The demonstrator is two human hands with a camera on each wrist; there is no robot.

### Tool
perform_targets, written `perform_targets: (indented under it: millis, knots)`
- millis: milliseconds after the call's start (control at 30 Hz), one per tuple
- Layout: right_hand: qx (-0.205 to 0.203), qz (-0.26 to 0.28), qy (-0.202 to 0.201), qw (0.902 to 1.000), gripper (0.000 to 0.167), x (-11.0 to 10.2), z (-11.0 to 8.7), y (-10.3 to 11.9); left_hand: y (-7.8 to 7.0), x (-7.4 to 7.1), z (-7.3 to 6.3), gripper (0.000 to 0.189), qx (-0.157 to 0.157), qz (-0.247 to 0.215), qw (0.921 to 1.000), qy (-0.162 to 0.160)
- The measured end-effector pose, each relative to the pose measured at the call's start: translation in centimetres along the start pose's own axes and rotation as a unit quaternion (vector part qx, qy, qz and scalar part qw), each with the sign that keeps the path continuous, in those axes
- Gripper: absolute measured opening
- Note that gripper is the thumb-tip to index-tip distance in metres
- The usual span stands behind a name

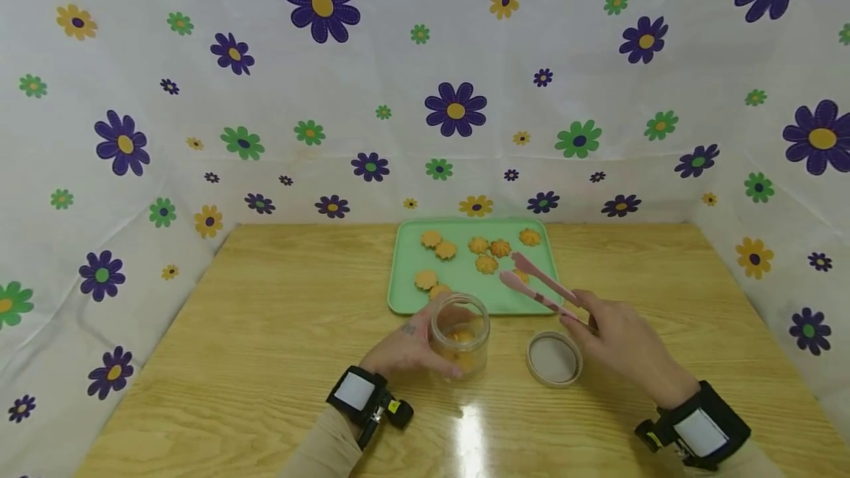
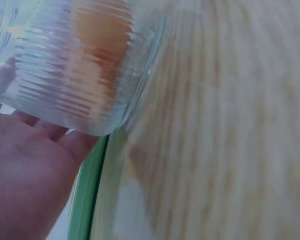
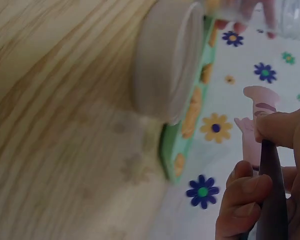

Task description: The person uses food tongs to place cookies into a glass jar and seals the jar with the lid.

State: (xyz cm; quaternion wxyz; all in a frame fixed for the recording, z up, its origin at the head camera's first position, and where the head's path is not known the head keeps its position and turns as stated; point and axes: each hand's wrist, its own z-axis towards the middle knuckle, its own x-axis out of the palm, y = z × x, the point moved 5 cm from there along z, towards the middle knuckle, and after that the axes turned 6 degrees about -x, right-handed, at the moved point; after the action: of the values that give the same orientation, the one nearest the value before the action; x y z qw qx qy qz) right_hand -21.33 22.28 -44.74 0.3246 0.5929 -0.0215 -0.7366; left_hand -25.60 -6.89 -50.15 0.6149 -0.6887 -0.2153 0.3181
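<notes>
Many purple, green & yellow flowers [image 1: 101,276] are printed on the white cloth [image 1: 40,142] seen at the L edge, across the top & down the R edge of the frame. Below it, a light-brown wood-grain table [image 1: 279,301] is shown. At lower ctr-left, a beige sleeve [image 1: 322,448] & a black wrist strap w/ small cam [image 1: 358,393] are worn. Just R of that, the L hand [image 1: 406,345] is curled round a clear, ribbed, round jar [image 1: 470,354], thumb on the near side; golden-brown cookies [image 1: 461,336] are held inside. Jar is kept at ctr, mouth up, just below the tray's near edge; table contact can't be told. Above it, a pale-green rectangular tray w/ rounded corners [image 1: 407,253] is set, w/ golden scalloped cookies [image 1: 487,264] spread on it: four on the L part, the rest on the R, one partly hidden by tongs. R of the jar, a round beige-rimmed lid [image 1: 554,360] is laid hollow side up. Pink-tipped tongs w/ dark handles [image 1: 551,283] are gripped by the R hand [image 1: 617,334], tips parted over the tray's R part.
</notes>
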Motion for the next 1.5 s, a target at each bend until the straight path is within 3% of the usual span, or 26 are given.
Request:
perform_targets:
  millis: [133, 300, 433, 733, 1067, 1500]
  knots:
    - [0.018, -0.019, 0.009, 0.9996, 0.037, 0.6, 0.1, -1.4, -0.3, 0.2, -0.1, 0.100, 0.029, -0.024, 0.9993, 0.000]
    - [0.037, -0.036, 0.025, 0.9984, 0.039, 1.3, 0.5, -2.3, -0.5, 0.6, 0.1, 0.090, 0.047, -0.010, 0.9988, -0.012]
    - [0.042, -0.036, 0.033, 0.9979, 0.040, 1.6, 0.9, -2.6, -0.5, 0.7, 0.2, 0.086, 0.045, 0.017, 0.9986, -0.021]
    - [0.049, -0.026, 0.047, 0.9973, 0.040, 2.2, 1.2, -3.0, -0.3, 0.7, 0.3, 0.086, 0.045, 0.026, 0.9984, -0.022]
    - [0.052, -0.042, 0.052, 0.9964, 0.045, 2.7, 1.5, -2.9, -0.1, 0.7, 0.3, 0.088, 0.037, -0.005, 0.9992, -0.012]
    - [0.054, -0.070, 0.062, 0.9942, 0.053, 2.9, 1.5, -2.0, -0.4, 0.7, 0.2, 0.086, 0.033, 0.005, 0.9993, -0.015]
